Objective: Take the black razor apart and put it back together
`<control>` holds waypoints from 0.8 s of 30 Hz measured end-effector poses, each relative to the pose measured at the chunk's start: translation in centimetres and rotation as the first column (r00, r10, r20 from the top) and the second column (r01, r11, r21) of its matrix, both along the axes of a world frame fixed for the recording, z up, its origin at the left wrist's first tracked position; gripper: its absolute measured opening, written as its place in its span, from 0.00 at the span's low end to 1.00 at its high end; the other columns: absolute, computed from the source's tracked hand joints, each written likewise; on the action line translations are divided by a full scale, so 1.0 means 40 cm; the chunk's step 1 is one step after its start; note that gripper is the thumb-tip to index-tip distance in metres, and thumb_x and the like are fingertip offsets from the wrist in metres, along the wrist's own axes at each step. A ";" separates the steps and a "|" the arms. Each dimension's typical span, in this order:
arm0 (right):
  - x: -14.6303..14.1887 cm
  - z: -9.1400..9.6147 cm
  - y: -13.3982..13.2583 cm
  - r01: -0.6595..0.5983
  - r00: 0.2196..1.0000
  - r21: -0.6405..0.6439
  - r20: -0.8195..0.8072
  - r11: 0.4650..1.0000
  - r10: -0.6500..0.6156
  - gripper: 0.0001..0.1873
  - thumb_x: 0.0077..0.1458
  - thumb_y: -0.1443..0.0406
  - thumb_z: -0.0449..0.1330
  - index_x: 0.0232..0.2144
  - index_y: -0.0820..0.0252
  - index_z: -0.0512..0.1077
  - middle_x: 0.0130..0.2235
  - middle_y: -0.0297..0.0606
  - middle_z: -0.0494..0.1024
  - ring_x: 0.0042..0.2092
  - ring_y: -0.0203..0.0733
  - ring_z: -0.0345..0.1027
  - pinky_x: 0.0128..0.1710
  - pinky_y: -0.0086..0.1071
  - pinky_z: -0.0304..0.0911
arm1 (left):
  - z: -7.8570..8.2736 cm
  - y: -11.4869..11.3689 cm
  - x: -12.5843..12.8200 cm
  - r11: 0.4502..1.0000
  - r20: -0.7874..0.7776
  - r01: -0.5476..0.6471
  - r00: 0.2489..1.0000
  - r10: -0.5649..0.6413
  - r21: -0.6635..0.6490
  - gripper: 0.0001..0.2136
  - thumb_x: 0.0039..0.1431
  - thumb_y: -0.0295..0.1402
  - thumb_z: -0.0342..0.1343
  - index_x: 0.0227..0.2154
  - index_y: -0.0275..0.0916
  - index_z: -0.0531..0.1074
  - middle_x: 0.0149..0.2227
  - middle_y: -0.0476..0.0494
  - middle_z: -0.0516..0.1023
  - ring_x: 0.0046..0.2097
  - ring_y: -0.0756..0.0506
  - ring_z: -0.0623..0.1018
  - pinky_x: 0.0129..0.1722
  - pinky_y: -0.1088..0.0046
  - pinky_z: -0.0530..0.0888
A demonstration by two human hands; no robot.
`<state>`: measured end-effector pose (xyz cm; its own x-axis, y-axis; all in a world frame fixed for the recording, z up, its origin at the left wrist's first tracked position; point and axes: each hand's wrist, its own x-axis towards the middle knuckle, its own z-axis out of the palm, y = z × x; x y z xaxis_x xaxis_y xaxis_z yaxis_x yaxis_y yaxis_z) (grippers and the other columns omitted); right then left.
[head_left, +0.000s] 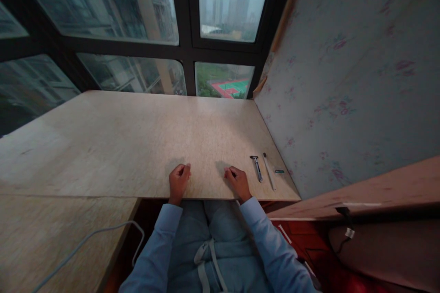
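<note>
Near the front edge of the wooden table (137, 146), my left hand (179, 178) rests with its fingers curled in and no object visible in it. My right hand (237, 181) lies a short way to the right, also loosely closed, and nothing shows between its fingers. A razor (256, 168) with a dark handle is the nearest thing, just right of my right hand. Beside it lies a slim white toothbrush (269, 171) with a dark head. Farther right sits a small dark green, flat rectangular piece (279, 171), its kind too small to tell.
A floral-papered wall (343, 78) bounds the table's right side. Dark-framed windows (189, 50) stand along the back. At lower left, a grey cable (92, 233) crosses a second wooden surface (51, 238). A black plug (343, 213) hangs at right.
</note>
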<state>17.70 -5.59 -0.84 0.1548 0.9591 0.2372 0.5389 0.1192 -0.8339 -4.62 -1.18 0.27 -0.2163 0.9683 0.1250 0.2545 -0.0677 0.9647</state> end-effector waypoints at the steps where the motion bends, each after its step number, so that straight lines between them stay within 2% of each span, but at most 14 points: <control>1: 0.000 -0.001 0.000 0.001 1.000 0.001 -0.005 1.000 -0.001 0.22 0.62 0.56 0.50 0.20 0.60 0.70 0.21 0.32 0.70 0.26 0.35 0.64 0.29 0.27 0.53 | -0.001 0.001 0.000 1.000 -0.007 0.002 1.000 -0.002 0.002 0.16 0.55 0.41 0.53 0.16 0.39 0.64 0.16 0.52 0.66 0.21 0.51 0.67 0.23 0.76 0.63; 9: 0.003 -0.001 0.004 0.007 0.999 0.001 -0.048 1.000 -0.006 0.22 0.61 0.55 0.51 0.20 0.60 0.70 0.21 0.32 0.70 0.26 0.36 0.64 0.28 0.27 0.54 | -0.013 0.020 0.003 1.000 -0.102 0.018 0.995 -0.017 0.014 0.17 0.56 0.43 0.50 0.16 0.40 0.64 0.16 0.52 0.65 0.22 0.51 0.66 0.24 0.75 0.63; 16: 0.006 0.003 0.006 0.015 0.997 0.002 -0.082 1.000 -0.015 0.22 0.60 0.55 0.50 0.20 0.60 0.71 0.21 0.32 0.70 0.27 0.36 0.65 0.29 0.27 0.56 | -0.016 0.038 0.020 1.000 -0.159 -0.018 0.987 0.021 0.023 0.15 0.54 0.40 0.51 0.15 0.39 0.63 0.17 0.52 0.65 0.24 0.50 0.66 0.25 0.74 0.60; 24: 0.007 0.006 0.002 0.015 0.995 -0.008 -0.095 1.000 -0.016 0.23 0.60 0.55 0.50 0.20 0.61 0.71 0.21 0.32 0.70 0.26 0.36 0.64 0.29 0.28 0.56 | -0.004 0.022 0.019 0.999 -0.162 -0.020 0.987 0.025 0.030 0.16 0.54 0.40 0.51 0.15 0.39 0.62 0.17 0.53 0.64 0.24 0.51 0.65 0.25 0.75 0.60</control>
<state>17.97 -5.52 -0.59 0.1915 0.9579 0.2138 0.4587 0.1052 -0.8823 -3.86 -0.31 0.10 -0.2129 0.9590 0.1871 0.4089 -0.0864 0.9085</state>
